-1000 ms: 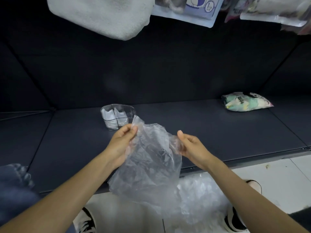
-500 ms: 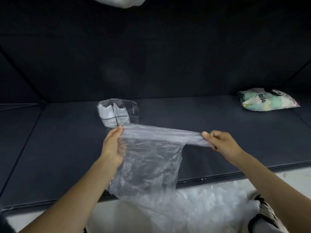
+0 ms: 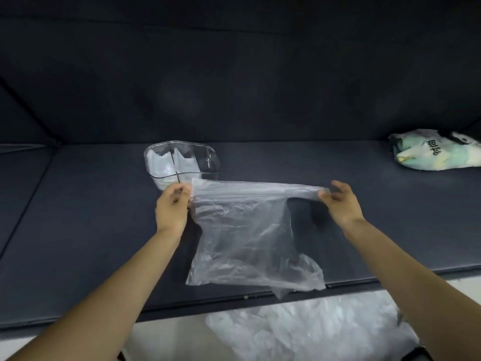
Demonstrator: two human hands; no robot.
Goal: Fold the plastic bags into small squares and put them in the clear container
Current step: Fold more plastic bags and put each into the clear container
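So both hands, left [image 3: 171, 205] and right [image 3: 341, 201], pinch one clear plastic bag [image 3: 244, 235] stretched over the dark counter [image 3: 91, 230]. One clear container [image 3: 182, 162] behind holds two folded bags [image 3: 171, 165].

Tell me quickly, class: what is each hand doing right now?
Left hand: closed, pinching one end of the clear plastic bag.
Right hand: closed, pinching the bag's other end, stretched taut.
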